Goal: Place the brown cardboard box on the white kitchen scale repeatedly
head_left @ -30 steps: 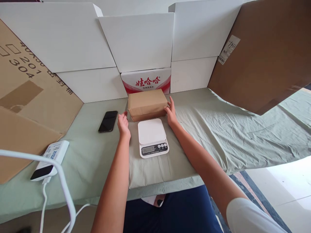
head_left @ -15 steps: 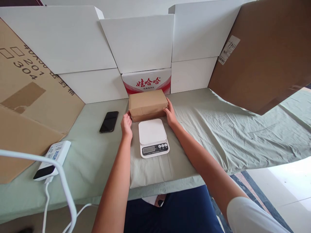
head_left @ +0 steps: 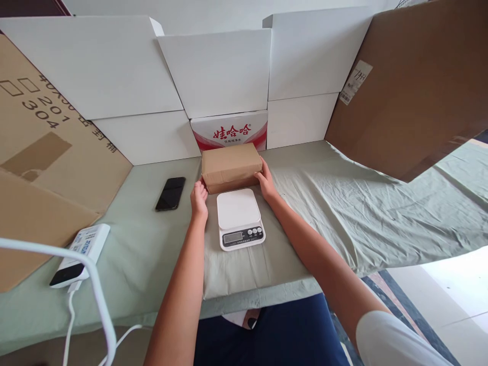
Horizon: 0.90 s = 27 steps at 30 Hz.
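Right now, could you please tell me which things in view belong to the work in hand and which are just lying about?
In hand:
- small brown box, between left hand and right hand
- white scale, probably, in front of it

Lying about, seemingly:
- phone
- corded white device
- large surrounding boxes

Soft daylight, washed-out glare on right-hand floor [head_left: 457,277], edges stretched

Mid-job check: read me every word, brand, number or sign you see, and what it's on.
"娃哈哈", with "®": white-and-red box
"饮用纯净水": same box, beneath
"201": left cardboard
"304": same cardboard
"40X5", "封桶": same cardboard, line partly cut off
Small brown carton: none visible
Too small or blurred: scale panel, white device, label on right cardboard
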Each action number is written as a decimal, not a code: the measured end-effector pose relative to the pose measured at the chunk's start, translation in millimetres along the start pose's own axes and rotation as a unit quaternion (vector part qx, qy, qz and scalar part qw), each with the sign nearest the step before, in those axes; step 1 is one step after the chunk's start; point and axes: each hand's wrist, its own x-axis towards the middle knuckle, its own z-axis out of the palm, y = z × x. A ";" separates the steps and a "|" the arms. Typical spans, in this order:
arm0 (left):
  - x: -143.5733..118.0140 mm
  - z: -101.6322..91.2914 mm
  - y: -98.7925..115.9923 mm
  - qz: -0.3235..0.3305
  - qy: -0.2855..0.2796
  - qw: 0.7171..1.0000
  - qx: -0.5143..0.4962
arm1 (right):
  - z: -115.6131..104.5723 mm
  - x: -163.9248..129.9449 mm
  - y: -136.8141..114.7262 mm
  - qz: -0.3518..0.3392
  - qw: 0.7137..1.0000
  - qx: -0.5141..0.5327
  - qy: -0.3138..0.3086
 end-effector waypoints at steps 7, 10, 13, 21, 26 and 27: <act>-1.8 0.1 -0.5 0.000 0.002 1.000 -0.004 | 1.8 -2.0 -4.0 -0.007 1.000 -0.016 -0.008; -3.6 0.7 0.8 0.012 0.008 1.000 -0.001 | 2.7 -5.3 -6.3 -0.013 1.000 -0.007 -0.004; -6.0 1.6 2.6 0.035 0.009 0.999 0.002 | 2.4 -9.7 -7.5 -0.036 0.999 -0.019 0.004; -31.8 -5.8 14.5 0.146 0.008 0.989 0.011 | -2.2 -33.0 -17.0 -0.133 0.986 -0.105 0.006; -63.6 -14.9 19.1 0.153 0.007 0.988 0.019 | -11.3 -62.3 -35.9 -0.152 0.982 -0.116 -0.002; -69.9 -17.0 19.0 0.149 0.008 0.989 0.020 | -14.5 -70.0 -39.9 -0.154 0.981 -0.118 -0.007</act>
